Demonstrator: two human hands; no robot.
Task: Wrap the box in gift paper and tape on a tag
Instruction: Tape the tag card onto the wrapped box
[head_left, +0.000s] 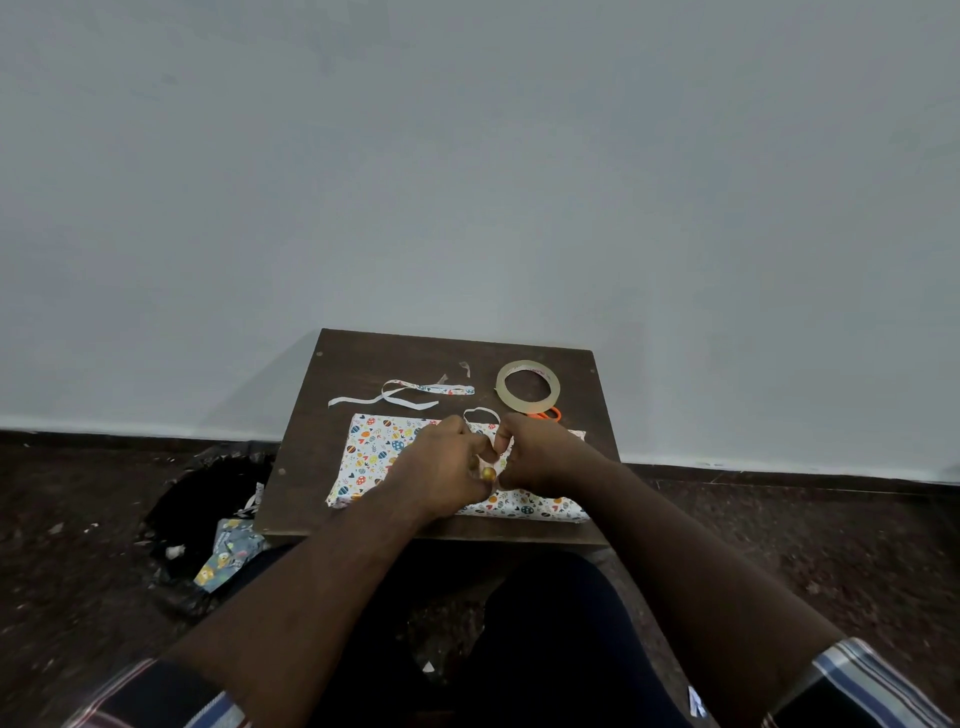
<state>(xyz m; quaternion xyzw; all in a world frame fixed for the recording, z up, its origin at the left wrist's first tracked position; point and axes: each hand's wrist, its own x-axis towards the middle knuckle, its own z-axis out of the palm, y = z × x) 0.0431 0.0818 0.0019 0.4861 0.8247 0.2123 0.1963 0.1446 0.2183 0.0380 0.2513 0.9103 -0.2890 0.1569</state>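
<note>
Both the left hand (447, 467) and right hand (535, 457) pinch something small atop the already wrapped box (374, 452), likely the tag, leaving only taping.

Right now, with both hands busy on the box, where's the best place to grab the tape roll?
Grip the tape roll by its ring wall, one finger inside the hole, thumb outside. It lies flat on the table beyond the box, so come from above at its near right rim; the scissors sit close to its near edge.

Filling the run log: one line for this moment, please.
stage: tagging | box: wrapped, on table | left hand, right hand: meet over box | tape roll: behind, untouched
</note>
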